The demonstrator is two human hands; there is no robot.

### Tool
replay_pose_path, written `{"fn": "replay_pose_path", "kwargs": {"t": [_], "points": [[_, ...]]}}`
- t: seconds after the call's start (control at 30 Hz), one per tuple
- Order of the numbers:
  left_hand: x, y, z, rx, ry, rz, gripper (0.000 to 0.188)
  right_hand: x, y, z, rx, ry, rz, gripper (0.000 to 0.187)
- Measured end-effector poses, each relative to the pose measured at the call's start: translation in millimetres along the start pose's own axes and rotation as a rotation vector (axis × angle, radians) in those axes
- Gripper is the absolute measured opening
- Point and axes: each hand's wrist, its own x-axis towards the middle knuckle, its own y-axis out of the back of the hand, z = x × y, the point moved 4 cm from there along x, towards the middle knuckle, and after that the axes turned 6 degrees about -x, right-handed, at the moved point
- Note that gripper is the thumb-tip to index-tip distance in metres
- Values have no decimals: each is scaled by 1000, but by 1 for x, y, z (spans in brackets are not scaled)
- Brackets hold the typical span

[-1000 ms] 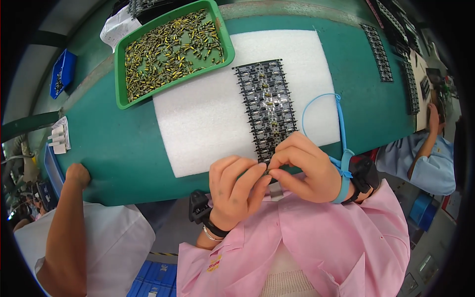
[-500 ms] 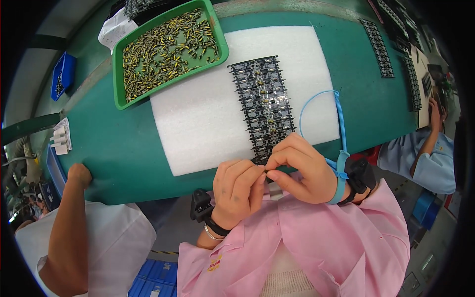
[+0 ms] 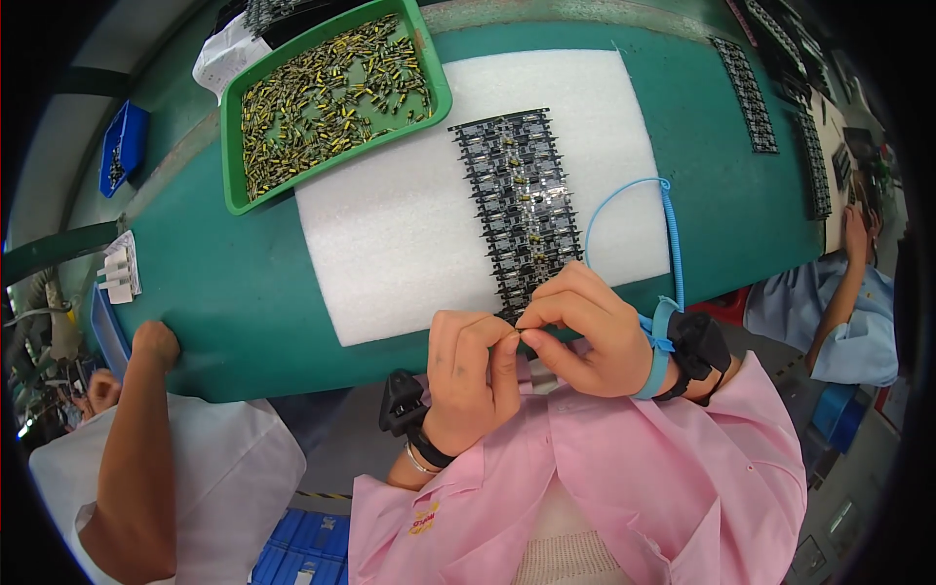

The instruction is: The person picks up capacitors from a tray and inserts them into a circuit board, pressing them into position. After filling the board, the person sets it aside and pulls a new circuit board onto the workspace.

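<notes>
A long panel of dark circuit boards (image 3: 524,195) lies on a white foam sheet (image 3: 390,253), its near end partly hidden behind my fingers. My left hand (image 3: 468,375) is closed in a pinch at that end. Fingertip to fingertip with it, my right hand (image 3: 590,336) pinches too, a blue wrist strap (image 3: 661,346) around its wrist. Whatever sits between the fingertips is too small and covered to make out. Beyond the foam's left part stands a green tray (image 3: 234,161) with many small yellow-and-black cylindrical components (image 3: 331,97).
A coiled blue cord (image 3: 673,234) runs from the wrist strap over the foam's right edge. At left, a co-worker's fist (image 3: 156,343) rests on the green table (image 3: 224,331). More board panels (image 3: 744,95) lie at far right, near another person's hand (image 3: 858,232).
Both hands stay pinched together at the panel's near end, with only a slight shift of the right hand leftward. At far left, another hand has come into view.
</notes>
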Motion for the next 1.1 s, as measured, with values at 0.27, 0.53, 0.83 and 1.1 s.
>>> {"fn": "replay_pose_path", "kwargs": {"t": [0.27, 0.53, 0.83, 1.1], "points": [[3, 1, 1, -88, 35, 1, 8, 2, 0, 2, 121, -28, 22, 15], [15, 1, -12, 62, 25, -166, 18, 58, 48, 13, -338, 172, -1, 27], [42, -7, -22, 142, -96, -275, 19, 94, 35, 71, -570, 155, 43, 37], [52, -21, -26, 294, -214, -435, 13, 93, 37, 79, -568, 186, -2, 43]]}}
